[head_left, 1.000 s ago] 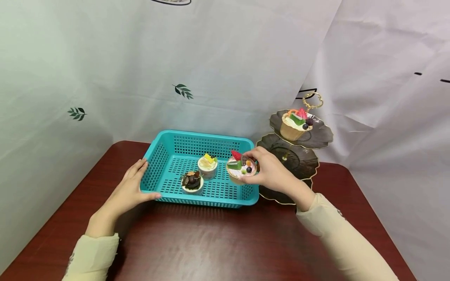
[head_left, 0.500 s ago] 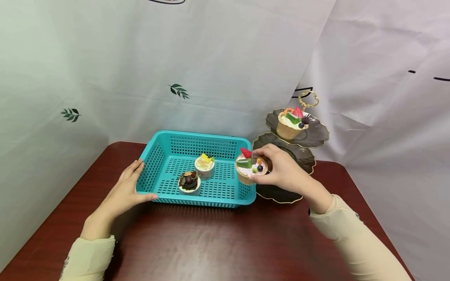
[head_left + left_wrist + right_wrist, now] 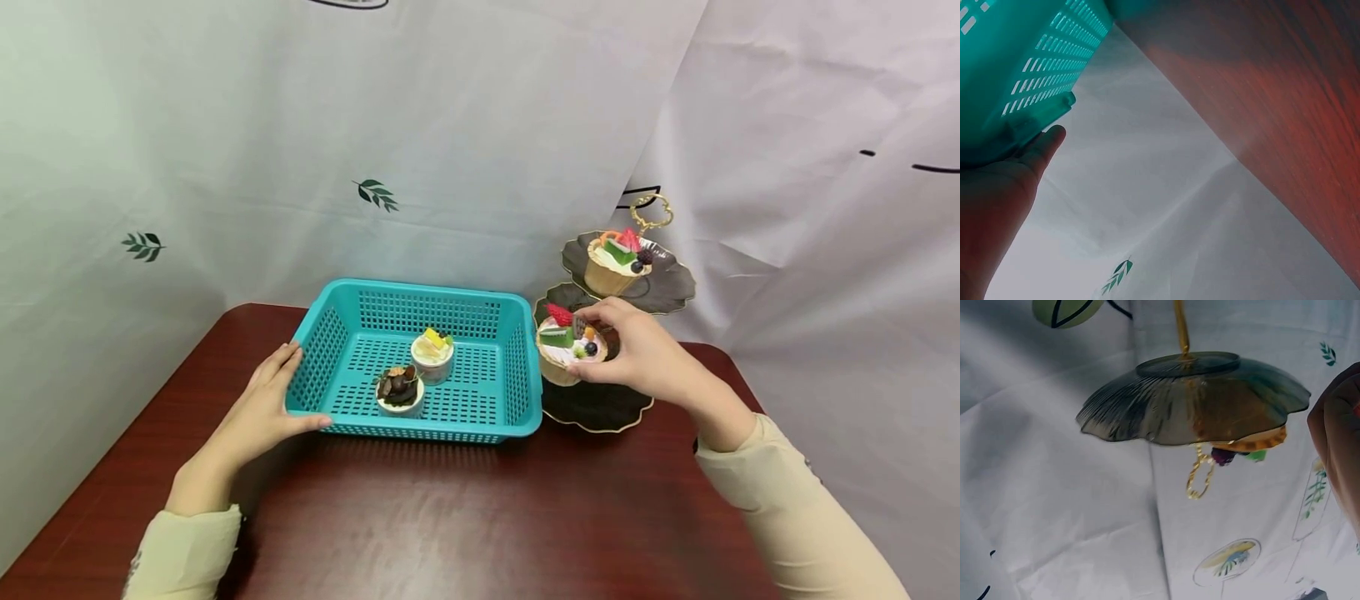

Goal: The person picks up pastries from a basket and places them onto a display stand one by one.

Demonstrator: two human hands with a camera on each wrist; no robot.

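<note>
In the head view my right hand pinches a fruit tart topped with white cream, strawberry, kiwi and berries. The tart is held just beyond the right side of a turquoise plastic basket, in front of a dark, gold-edged tiered stand. A similar tart sits on the stand's top plate. My left hand rests against the basket's front left corner, fingers fairly straight, thumb along the front rim. A chocolate-topped dessert cup and a yellow-topped dessert cup stand inside the basket.
The basket and stand are side by side on a dark red wooden table. A pale cloth backdrop with leaf prints hangs close behind. In the right wrist view the stand's top plate appears upside down, with its gold ring handle.
My right hand has carried the fruit tart rightward, from over the basket to in front of the stand's lower plates. My left hand has kept its place at the basket's corner.
</note>
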